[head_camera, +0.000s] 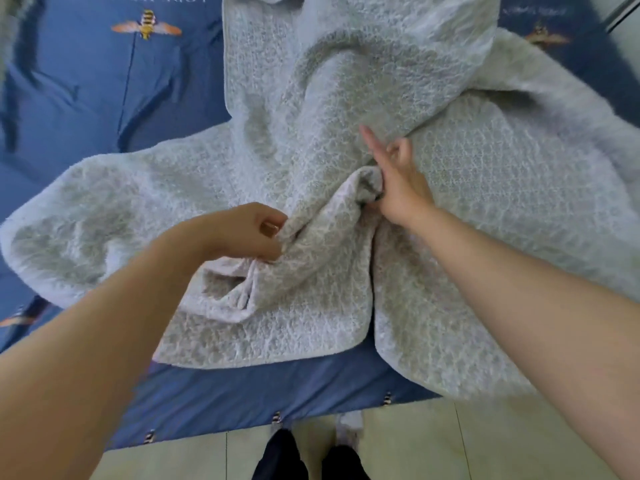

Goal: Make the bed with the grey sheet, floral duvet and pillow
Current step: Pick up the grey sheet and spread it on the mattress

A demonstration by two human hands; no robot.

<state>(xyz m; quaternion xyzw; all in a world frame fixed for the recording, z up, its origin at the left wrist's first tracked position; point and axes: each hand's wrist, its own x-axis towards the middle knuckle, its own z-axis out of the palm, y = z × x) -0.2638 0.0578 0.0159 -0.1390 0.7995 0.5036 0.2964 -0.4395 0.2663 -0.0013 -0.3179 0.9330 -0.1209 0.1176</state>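
- Sheet [346, 98] heaped and twisted on the bed [86, 98], straight ahead of both hands, spreading wide past each of them and drooping over the near edge towards the floor [433, 445].
- Left hand [249, 233] clenched on a raised fold, thumb and curled fingers pinching it. Fold just right of that hand.
- Right hand [394, 181] slightly further ahead and close by. Thumb seemingly hooked under a rolled ridge of cloth on its left side, one finger straight and pointing away, another bent. Grasping the sheet by the look of it, though blurred.
- Between the hands, one short ridge running on a slant from the left hand up to the right. Both on the same bunch, near the middle of the cloth rather than at a border.
- Beyond the right hand, a thick twisted roll leading away across the bed: the sheet's long run, roughly in line with the forearms.
- Hem [263, 363] nearer the body than either hand, below the left one, which is closer to it.
- Probably best next to draw the hands apart sideways, across that roll, to open the twist. A pull straight back likely to tighten it instead.
- Duvet and pillow not seen here, so the task judged barely begun.
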